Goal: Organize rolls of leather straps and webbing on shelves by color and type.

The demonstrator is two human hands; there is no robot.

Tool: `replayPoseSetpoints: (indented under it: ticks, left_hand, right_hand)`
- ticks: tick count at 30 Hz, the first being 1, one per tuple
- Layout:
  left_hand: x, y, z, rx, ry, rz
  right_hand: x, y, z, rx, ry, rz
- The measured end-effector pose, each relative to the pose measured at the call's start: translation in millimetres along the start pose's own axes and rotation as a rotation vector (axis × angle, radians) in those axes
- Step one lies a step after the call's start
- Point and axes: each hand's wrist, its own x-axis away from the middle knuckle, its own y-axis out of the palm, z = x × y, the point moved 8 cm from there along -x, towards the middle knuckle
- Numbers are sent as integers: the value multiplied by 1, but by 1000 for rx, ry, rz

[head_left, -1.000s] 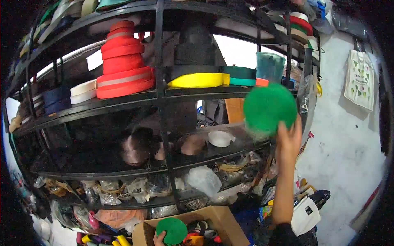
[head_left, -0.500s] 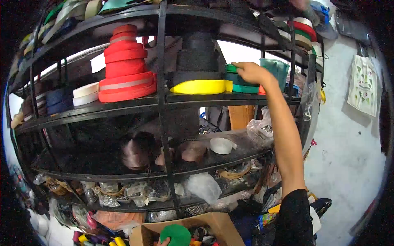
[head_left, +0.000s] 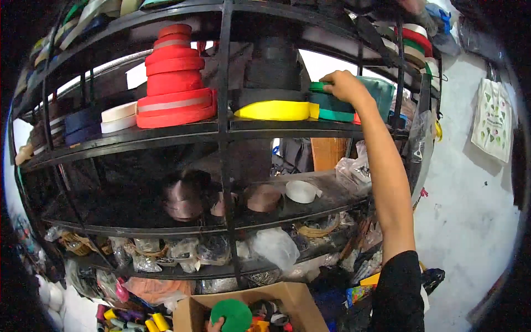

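Observation:
My right hand [head_left: 344,87] reaches up to the shelf, its fingers curled down on a small green webbing roll [head_left: 318,87]. This roll lies on top of a stack of dark green and teal rolls [head_left: 336,115]. Low in the picture, my left hand [head_left: 215,325] grips a larger, flat green webbing roll [head_left: 232,316] by its left edge, in front of an open cardboard box [head_left: 296,293]. Only a few of the left fingers show. A yellow roll [head_left: 272,110] lies beside the green stack, before a pile of black rolls [head_left: 271,72].
A tall stack of red rolls [head_left: 176,80] stands left of the black shelf post [head_left: 223,66]. Behind my right wrist is a green translucent bin [head_left: 379,94]. Brown rolls [head_left: 262,198] and a white roll [head_left: 301,192] sit one shelf lower. Thread spools [head_left: 159,322] lie beside the box.
My right fingers, stretched over the small green roll before, are now bent down at its edge. The left hand still holds its roll. The whole view has shifted slightly.

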Motion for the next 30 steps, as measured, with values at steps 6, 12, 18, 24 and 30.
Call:
replayPoseSetpoints:
  ticks: [6,12,18,24,30]
  left_hand:
    - [1,4,-4,11,-57,-4]
    - [-12,-17,-20,-15,-23,3]
    - [5,9,0,-36,-33,27]
    - [-15,-2,-17,-1,-58,-102]
    - [-4,4,-5,-110,-75,32]
  right_hand:
    - [11,-4,-2,49,-3,14]
    - [6,-19,19,13,-16,374]
    - [22,-52,56,-295,207,804]
    - [2,12,122,-1265,610,460]
    - [5,39,112,-1271,624,380]
